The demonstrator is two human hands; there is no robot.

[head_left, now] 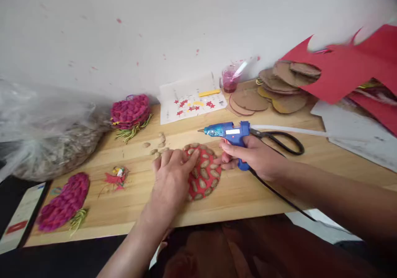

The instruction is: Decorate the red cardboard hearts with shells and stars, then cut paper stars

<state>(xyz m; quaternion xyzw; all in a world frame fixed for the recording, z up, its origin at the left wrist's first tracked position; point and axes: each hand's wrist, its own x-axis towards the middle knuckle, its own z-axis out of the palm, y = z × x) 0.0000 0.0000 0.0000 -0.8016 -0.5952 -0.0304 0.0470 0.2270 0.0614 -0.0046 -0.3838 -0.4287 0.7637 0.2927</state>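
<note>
A red round piece (206, 179) dotted with glued-on seeds lies on the wooden board (248, 195) at the middle. My left hand (172, 174) rests flat on its left edge, fingers spread and pressing on the seeds. My right hand (251, 154) is wrapped round the handle of a blue glue gun (228, 131), whose nozzle points left, just above the red piece. The gun's black cord (279, 195) runs off the board's front edge. Several loose seeds (156, 143) lie just beyond my left hand.
Black scissors (283, 141) lie right of the gun. Brown card discs (279, 90), red paper (350, 69) and a pink cup (230, 79) are at back right. A star sheet (190, 100), magenta woven pieces (130, 110) (63, 203) and a plastic bag of seeds (46, 133) are on the left.
</note>
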